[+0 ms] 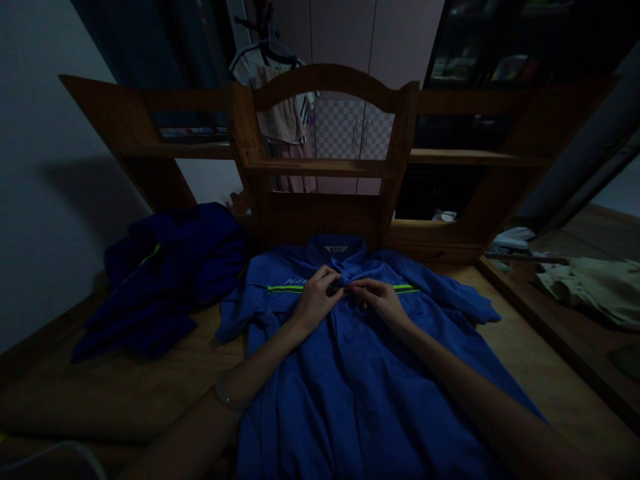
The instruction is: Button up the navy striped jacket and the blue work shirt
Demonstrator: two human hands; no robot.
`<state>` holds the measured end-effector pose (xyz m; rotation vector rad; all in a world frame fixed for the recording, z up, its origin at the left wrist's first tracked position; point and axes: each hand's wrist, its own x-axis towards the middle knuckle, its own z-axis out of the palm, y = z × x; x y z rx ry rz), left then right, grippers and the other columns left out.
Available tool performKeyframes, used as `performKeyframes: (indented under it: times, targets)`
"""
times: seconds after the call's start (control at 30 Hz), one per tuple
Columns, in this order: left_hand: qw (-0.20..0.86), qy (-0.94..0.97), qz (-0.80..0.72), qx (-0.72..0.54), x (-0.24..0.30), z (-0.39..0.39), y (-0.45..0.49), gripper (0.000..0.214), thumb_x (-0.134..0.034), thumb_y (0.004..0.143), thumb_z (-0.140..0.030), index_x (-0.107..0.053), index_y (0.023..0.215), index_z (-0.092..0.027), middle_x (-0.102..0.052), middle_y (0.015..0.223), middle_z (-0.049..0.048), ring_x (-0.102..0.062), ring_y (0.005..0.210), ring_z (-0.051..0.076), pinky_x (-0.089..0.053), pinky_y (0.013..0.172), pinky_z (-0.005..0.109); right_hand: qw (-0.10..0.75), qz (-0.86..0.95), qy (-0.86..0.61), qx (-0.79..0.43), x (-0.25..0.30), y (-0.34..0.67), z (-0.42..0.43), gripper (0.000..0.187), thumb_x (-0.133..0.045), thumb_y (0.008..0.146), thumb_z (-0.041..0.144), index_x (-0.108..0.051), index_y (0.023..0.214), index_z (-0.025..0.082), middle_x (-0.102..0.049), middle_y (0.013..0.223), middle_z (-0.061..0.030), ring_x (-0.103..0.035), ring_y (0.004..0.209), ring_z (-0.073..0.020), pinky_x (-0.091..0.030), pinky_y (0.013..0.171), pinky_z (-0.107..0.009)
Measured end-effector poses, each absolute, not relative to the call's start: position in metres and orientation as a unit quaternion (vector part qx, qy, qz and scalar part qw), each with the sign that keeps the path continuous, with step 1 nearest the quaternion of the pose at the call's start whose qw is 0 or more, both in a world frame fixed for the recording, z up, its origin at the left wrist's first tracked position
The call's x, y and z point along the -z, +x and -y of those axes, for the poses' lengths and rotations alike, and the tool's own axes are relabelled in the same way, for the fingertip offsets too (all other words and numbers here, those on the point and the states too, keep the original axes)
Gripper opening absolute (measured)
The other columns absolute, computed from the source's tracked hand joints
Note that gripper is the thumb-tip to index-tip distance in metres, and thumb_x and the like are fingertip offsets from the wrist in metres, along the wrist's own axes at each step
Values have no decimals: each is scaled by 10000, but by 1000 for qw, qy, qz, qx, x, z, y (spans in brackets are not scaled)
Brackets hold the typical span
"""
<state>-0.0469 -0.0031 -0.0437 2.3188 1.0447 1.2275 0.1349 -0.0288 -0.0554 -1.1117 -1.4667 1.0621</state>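
On a bare wooden bed platform [125, 393], a blue work shirt [350, 393] lies flat, front up, collar toward the headboard [320, 207]. The left hand [315, 301] and right hand [383, 300] meet at its neon chest stripe, each grip pinched shut on the placket edges. Dark blue garments [170, 273] are heaped to the left. In this dim light the edges could be matched crookedly, puckering the front.

Two bare forearms [260, 363], thin bangle [227, 399] just above the left hand [315, 303]

Home bedroom: wooden headboard [325, 79], wardrobe [400, 33]
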Motion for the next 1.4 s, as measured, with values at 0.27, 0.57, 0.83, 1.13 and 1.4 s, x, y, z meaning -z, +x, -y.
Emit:
performKeyframes:
  times: [0.27,0.57,0.83,1.13,1.4]
  targets:
    - [131,811,-364,-438,48,0,-47,170,-565,795,-92,-650,913,-181,-555,994,36,-563,930,147,-463,838,265,499,588,-444,-457,57,136,27,298,-626,770,387,-690,946,156,-606,640,2,-498,530,-96,-381,509,-216]
    - [118,810,-377,-434,53,-2,-48,178,-587,796,-98,-669,928,-185,-588,954,31,-585,873,141,-482,794,264,506,575,-436,-473,58,136,27,271,-632,763,355,-691,936,155,-610,643,1,-499,535,-96,-367,520,-223]
    - [117,807,-393,-426,54,-4,-51,177,-609,783,-100,-691,910,-193,-612,955,26,-593,866,141,-475,789,262,505,570,-437,-479,56,136,28,269,-636,751,353,-694,923,155,-609,648,0,-504,540,-100,-380,523,-224]
    - [127,810,-376,-431,51,-4,-50,184,-605,778,-80,-711,873,-198,-626,930,23,-593,858,136,-465,782,256,503,573,-435,-479,55,135,30,256,-622,759,340,-690,922,155,-610,631,0,-506,534,-102,-378,520,-225]
    - [133,809,-392,-416,52,-5,-50,211,-588,747,-30,-708,837,-178,-650,930,34,-607,860,151,-469,779,261,504,580,-427,-476,56,135,29,250,-625,748,342,-693,903,159,-605,641,3,-509,542,-102,-378,519,-226]
